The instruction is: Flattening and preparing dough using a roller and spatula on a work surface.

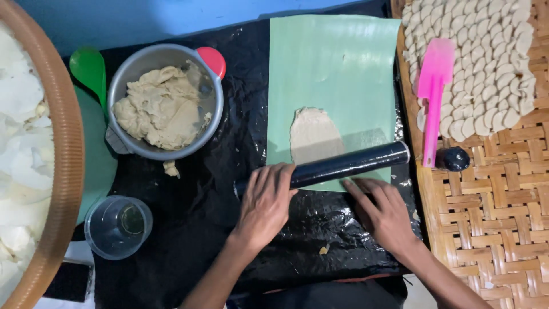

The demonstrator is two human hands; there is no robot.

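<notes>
A flattened oval of pale dough [312, 133] lies on a green sheet [337, 68] spread over black plastic [194, 217]. A dark cylindrical roller [349, 163] rests across the near end of the dough. My left hand [264, 203] presses flat on the roller's left part, fingers spread. My right hand [380, 212] lies palm down just in front of the roller's right part, fingertips at the sheet's near edge.
A metal bowl [117, 86] of dough stands at the left, with a green spoon [88, 68] and a clear cup [117, 226] nearby. A woven tray [492, 200] on the right carries several cut dough pieces [486, 63], a pink spatula [432, 91] and a dark round object [454, 159]. A brown-rimmed basket [68, 166] fills the far left.
</notes>
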